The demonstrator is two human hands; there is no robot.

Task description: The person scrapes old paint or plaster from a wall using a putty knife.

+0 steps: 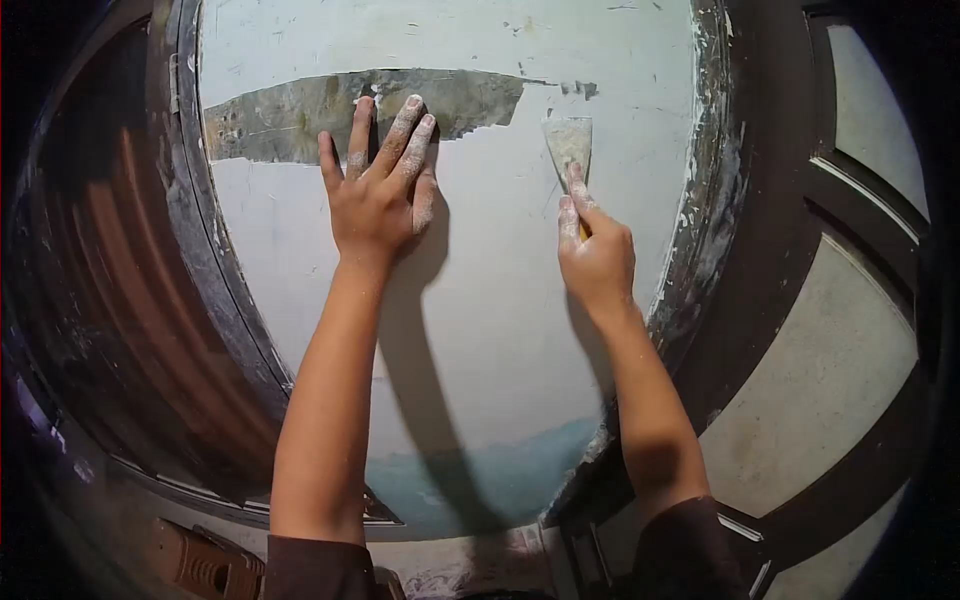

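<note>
Flat against the wall (480,330), my left hand (382,195) has its fingers spread, their tips dusted with white powder. Those fingertips lie over a bare grey-brown patch (290,115) where the white layer is gone. My right hand (598,250) grips a putty knife (570,142) by its handle, with a finger along the blade. The blade points up and is coated with whitish material. It lies at the wall surface, right of the bare patch. White powder also marks my right fingers.
Dark, paint-flecked frame strips (712,180) border the wall on both sides. A dark panelled door (820,380) stands at the right, and brown curtain-like folds (150,270) at the left. A brown plastic object (205,565) sits at the lower left. Blue-green paint (500,470) shows low on the wall.
</note>
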